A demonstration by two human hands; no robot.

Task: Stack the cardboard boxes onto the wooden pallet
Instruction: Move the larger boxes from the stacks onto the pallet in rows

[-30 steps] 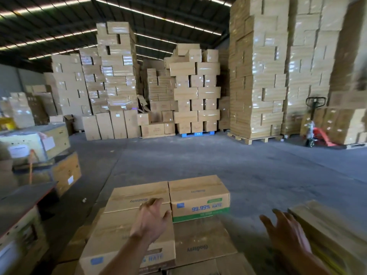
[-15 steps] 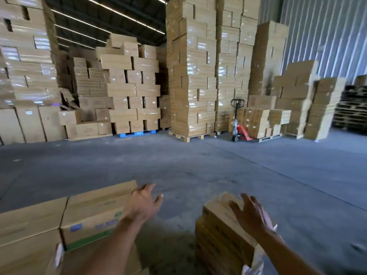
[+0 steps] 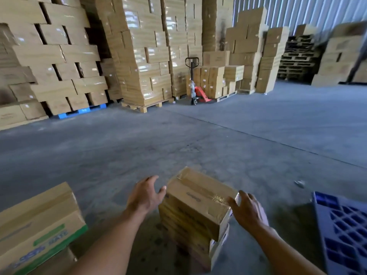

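Top cardboard box (image 3: 198, 201): crowns a short stack of like boxes (image 3: 190, 235) on the concrete floor (image 3: 198, 135), at 6 o'clock of the view, low and central. Sits skewed on the stack, long axis running from 11 to 4 o'clock. Tape glints on its top face.

Left hand (image 3: 146, 195): at the box's 9 o'clock. Fingers spread and relaxed, holding nothing; thumb tip just beside the box's left edge, contact not clear.

Right hand (image 3: 248, 211): at the box's 4 o'clock corner. Fingers parted and lightly bent, thumb on the top face near the corner, the others over the end. Whether they grip, I cannot tell.

Green-banded box (image 3: 39, 221): at 8 o'clock, well apart from the stack, on top of another carton.

Blue plastic pallet (image 3: 345, 225): at 4 o'clock, cut by the frame edge.

Further out, across open floor:
- orange pallet jack (image 3: 195, 90) at 12 o'clock, handle upright, forks under low cartons.
- tall wrapped carton tower (image 3: 143, 56) at 11 o'clock on a wooden pallet (image 3: 147, 107).
- looser carton wall (image 3: 55, 62) at 10 o'clock on a blue pallet (image 3: 81, 112).
- pile of empty wooden pallets (image 3: 297, 56) at 1 o'clock, against the corrugated wall (image 3: 288, 10).
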